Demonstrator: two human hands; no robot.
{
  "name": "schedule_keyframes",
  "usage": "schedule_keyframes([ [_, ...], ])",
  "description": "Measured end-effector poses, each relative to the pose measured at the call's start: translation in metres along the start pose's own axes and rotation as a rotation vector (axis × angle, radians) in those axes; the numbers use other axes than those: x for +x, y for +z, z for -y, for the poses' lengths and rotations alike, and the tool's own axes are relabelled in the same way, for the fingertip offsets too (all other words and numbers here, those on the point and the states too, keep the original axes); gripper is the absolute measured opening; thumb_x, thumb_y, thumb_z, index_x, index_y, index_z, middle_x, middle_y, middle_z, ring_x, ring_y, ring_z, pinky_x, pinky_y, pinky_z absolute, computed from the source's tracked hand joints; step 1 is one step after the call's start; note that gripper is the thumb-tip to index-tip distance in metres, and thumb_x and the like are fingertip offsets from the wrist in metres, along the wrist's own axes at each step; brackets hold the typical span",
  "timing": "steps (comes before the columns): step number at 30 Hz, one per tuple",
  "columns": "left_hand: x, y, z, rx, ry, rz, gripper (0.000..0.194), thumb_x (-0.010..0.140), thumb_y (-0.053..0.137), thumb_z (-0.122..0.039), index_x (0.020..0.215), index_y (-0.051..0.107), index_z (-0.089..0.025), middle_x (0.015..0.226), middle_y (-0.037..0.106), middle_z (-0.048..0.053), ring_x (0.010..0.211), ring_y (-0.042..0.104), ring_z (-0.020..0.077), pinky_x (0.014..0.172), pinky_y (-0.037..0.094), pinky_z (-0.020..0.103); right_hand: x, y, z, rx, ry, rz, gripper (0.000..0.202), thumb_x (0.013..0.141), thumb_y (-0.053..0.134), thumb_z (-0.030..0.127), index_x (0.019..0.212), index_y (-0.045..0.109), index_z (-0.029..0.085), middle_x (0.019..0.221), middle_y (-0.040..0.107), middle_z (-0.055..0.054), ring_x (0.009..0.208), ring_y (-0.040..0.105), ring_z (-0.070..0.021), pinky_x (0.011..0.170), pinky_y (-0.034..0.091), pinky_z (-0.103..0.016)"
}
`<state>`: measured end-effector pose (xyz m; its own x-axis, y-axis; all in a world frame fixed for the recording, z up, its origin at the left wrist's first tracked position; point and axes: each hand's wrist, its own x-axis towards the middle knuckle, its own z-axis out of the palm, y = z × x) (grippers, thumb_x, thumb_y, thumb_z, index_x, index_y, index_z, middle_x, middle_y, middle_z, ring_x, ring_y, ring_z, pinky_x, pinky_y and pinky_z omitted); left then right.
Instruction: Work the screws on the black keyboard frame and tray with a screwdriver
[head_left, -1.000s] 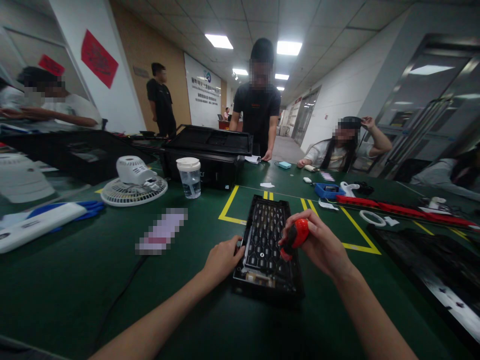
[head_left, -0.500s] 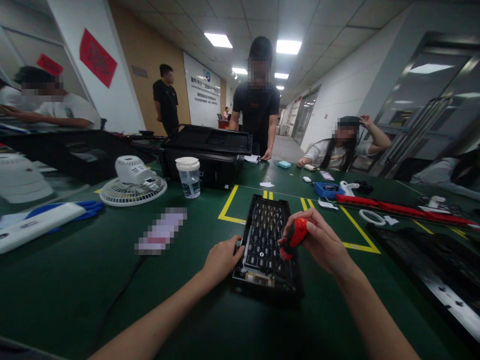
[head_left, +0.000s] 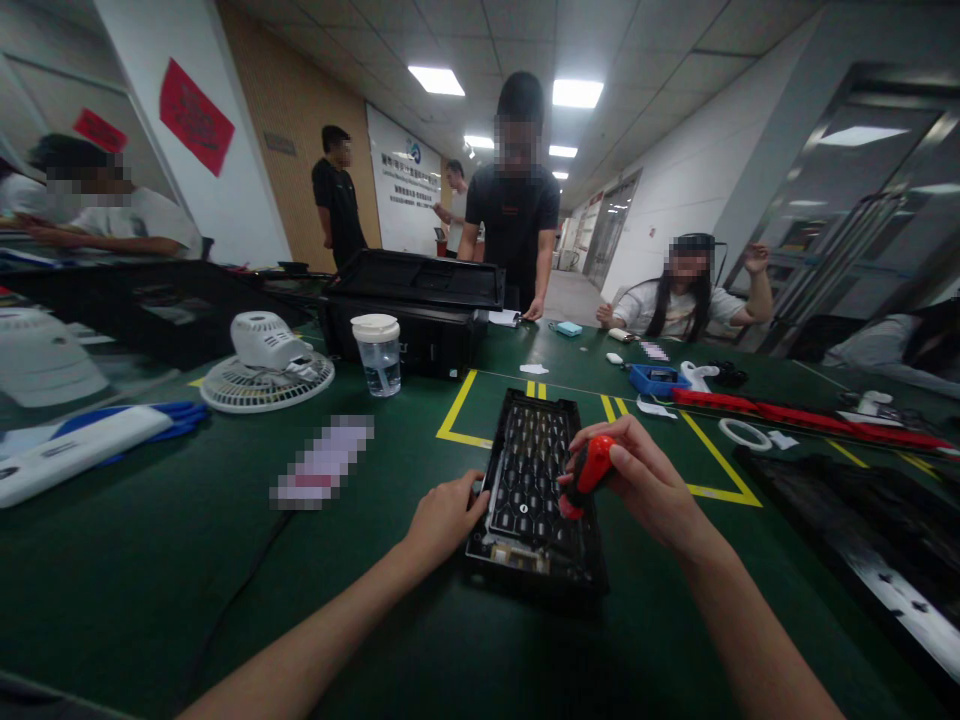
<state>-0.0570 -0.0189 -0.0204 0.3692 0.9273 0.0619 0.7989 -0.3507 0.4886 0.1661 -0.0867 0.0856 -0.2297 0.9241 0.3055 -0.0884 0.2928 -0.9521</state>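
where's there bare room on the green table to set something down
Bare patches: between the cup and left hand, and between the right forearm and the long dark panel. Crowded: around the white fan at left, and around the blue tray and red strip at right.

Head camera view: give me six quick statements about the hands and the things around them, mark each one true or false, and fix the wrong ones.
1. The right hand holds a red-and-black tool at a black case. True.
2. The left hand is on the right side of the black case. False: it is at the left side.
3. A lidded cup stands to the left of the black case. True.
4. The lidded cup lies tipped over. False: it stands upright.
5. A small blue tray is farther back than the black case. True.
6. The blue tray is to the left of the lidded cup. False: it is to the right of it.
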Motion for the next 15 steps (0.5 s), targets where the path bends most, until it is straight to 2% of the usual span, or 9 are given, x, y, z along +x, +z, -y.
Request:
schedule_keyframes([
  [8, -0.001, -0.003, -0.004, -0.003, -0.031, 0.025, 0.031, 0.086, 0.037, -0.038, 0.111, 0.049, -0.025, 0.086, 0.065, 0.001, 0.080, 0.061, 0.0163, 0.068, 0.042, 0.025, -0.002, -0.001, 0.009, -0.146, -0.005, 0.032, 0.010, 0.087, 0.045, 0.029, 0.089, 0.042, 0.020, 0.103, 0.060, -0.010, 0.084, 0.060, -0.0185, 0.070, 0.049, -0.035],
  [15, -0.001, -0.002, -0.002, -0.017, -0.011, 0.012, 0.030, 0.086, 0.037, -0.038, 0.110, 0.049, -0.025, 0.084, 0.065, 0.001, 0.078, 0.061, 0.0161, 0.066, 0.041, 0.025, -0.004, -0.001, 0.015, -0.220, -0.031, 0.050, 0.010, 0.087, 0.047, 0.028, 0.087, 0.042, 0.020, 0.100, 0.061, -0.008, 0.087, 0.060, -0.0178, 0.072, 0.049, -0.032],
])
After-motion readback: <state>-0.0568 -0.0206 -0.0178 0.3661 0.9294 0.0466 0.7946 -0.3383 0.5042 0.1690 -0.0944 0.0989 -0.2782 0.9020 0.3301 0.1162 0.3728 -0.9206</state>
